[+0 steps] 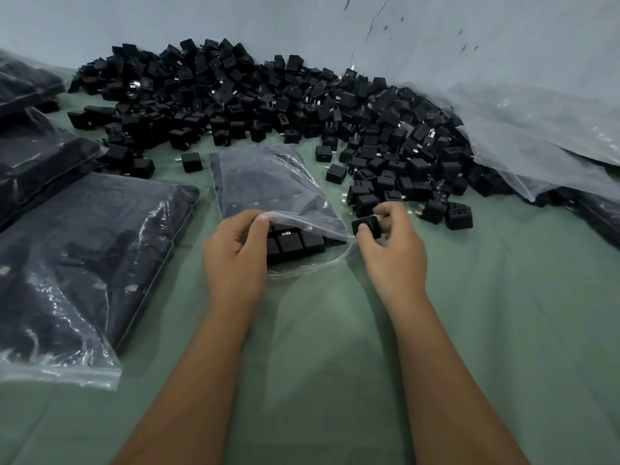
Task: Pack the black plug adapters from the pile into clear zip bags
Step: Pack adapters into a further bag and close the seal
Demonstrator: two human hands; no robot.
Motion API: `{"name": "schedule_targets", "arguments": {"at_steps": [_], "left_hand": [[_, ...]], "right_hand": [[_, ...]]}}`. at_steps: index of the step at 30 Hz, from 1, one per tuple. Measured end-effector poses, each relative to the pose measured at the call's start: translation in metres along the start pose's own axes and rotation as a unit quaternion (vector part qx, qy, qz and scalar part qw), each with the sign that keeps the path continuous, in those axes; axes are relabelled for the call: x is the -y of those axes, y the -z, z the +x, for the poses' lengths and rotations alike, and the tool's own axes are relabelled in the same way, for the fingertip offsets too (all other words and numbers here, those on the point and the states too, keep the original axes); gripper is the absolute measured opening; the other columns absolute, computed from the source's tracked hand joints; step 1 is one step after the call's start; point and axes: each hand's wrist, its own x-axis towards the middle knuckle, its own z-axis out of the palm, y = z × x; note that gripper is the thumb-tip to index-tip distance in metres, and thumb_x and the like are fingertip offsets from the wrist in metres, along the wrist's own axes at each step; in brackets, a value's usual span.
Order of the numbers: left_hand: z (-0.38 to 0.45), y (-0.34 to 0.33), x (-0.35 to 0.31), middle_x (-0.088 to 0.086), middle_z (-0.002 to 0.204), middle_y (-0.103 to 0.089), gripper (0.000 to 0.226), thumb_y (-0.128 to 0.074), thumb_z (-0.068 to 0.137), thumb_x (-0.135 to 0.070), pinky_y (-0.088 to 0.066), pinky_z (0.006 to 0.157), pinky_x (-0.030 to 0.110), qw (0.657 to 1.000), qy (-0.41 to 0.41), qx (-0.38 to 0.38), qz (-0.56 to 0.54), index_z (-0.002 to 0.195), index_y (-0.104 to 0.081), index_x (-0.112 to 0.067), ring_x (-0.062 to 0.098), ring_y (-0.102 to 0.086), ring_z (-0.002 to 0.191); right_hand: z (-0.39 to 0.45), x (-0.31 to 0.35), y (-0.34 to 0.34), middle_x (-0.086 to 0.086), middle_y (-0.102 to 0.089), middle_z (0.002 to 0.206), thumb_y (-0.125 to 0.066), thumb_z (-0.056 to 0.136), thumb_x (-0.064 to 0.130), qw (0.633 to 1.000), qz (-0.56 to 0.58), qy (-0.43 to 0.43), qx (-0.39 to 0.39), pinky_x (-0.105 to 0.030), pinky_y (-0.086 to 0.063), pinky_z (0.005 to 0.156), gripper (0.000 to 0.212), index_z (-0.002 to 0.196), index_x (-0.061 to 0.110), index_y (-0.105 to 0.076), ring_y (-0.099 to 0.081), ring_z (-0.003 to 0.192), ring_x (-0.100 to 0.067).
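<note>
A: Head cam, what's the left hand [235,253] doing?

B: It's pinching the upper lip of the zip bag [271,186], thumb on top, holding the mouth open twd the person. Rows of adapters are showing inside, near the opening.

A: Right hand [391,250]?

B: Gripping one black adapter [366,227] btwn thumb & fingers, just beside the bag's right corner, at the mouth edge.

A: Pile?

B: The pile [255,95] is lying along the wall, its front edge reaching close behind the right hand. Filled bags [84,263] are sitting at left. Green cloth [503,297] is lying bare nearer the person & to the right.
</note>
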Motion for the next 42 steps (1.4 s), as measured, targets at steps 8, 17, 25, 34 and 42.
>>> {"name": "schedule_targets", "arguments": {"at_steps": [8,17,25,34,42], "left_hand": [[0.000,0.000,0.000,-0.011,0.073,-0.068,0.022,-0.050,0.082,-0.038,-0.048,0.072,0.029,1.000,0.001,-0.001,0.004,0.074,-0.070,-0.040,0.008,-0.060,0.077],[0.000,0.000,0.000,-0.013,0.072,-0.067,0.022,-0.051,0.084,-0.033,-0.047,0.072,0.029,1.000,0.004,-0.001,0.007,0.073,-0.068,-0.042,0.008,-0.060,0.077],[-0.001,0.000,-0.001,-0.012,0.073,-0.067,0.022,-0.050,0.084,-0.035,-0.047,0.071,0.028,1.000,-0.006,0.002,0.016,0.074,-0.068,-0.041,0.008,-0.061,0.076],[0.000,0.000,-0.001,-0.014,0.077,-0.068,0.026,-0.046,0.092,-0.028,-0.047,0.071,0.030,0.999,-0.011,0.016,0.033,0.081,-0.069,-0.034,0.006,-0.060,0.077],[0.002,0.000,0.002,-0.007,0.086,-0.070,0.027,-0.045,0.097,-0.026,-0.053,0.077,0.037,1.000,0.016,-0.003,0.015,0.094,-0.071,-0.019,0.010,-0.064,0.083]], "right_hand": [[0.005,-0.011,0.004,-0.004,-0.062,0.103,-0.053,0.093,0.042,0.973,-0.224,-0.007,-0.046,-0.035,-0.035,0.088,0.030,0.101,0.020,-0.072,-0.049,0.103,-0.025],[0.001,0.001,0.005,0.010,-0.052,0.096,-0.048,0.074,0.000,0.997,0.011,-0.070,0.018,-0.043,-0.043,0.091,0.036,0.073,0.035,-0.057,-0.052,0.102,-0.023],[-0.004,0.000,-0.002,0.007,-0.053,0.107,-0.055,0.085,0.013,0.998,-0.047,0.013,0.026,-0.037,-0.047,0.088,0.028,0.098,0.032,-0.069,-0.055,0.101,-0.016],[-0.036,0.040,-0.013,-0.008,-0.046,0.109,-0.057,0.076,0.018,0.960,0.087,0.266,0.009,-0.015,-0.041,0.074,0.029,0.103,0.021,-0.046,-0.046,0.091,-0.003],[-0.053,0.052,-0.031,-0.002,-0.052,0.103,-0.059,0.076,0.015,0.953,-0.067,0.269,0.123,-0.037,-0.048,0.066,0.024,0.100,0.020,-0.059,-0.053,0.083,-0.023]]}}
